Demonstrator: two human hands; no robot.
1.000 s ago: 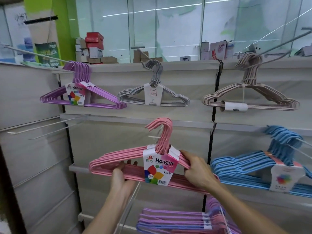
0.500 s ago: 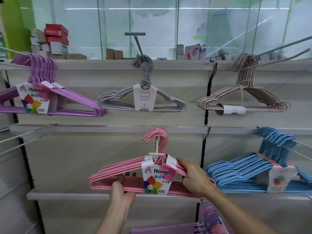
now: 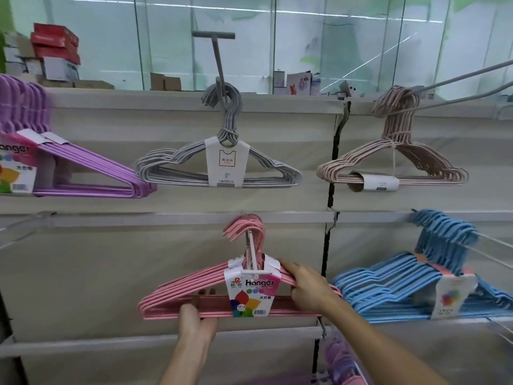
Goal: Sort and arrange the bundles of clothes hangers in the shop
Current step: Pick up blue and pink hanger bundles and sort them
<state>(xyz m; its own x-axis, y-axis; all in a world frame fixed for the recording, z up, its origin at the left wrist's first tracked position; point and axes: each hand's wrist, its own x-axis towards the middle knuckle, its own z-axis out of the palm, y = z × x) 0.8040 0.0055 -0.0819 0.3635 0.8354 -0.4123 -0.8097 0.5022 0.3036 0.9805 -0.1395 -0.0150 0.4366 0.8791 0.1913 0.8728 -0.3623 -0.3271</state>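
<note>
While hooks sit over a peg [image 3: 251, 247], both hands are gripping the pink hanger bundle [image 3: 194, 298]: left hand [image 3: 197, 322] clamped underneath, right hand [image 3: 306, 287] curled on its shoulder.

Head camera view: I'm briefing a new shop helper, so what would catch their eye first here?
The pink hanger bundle at lower centre, its hooks over a white peg, gripped by the left hand at the bottom bar and the right hand on its right shoulder. Round it hang other bundles: purple upper left, grey above, beige upper right, blue right.
</note>
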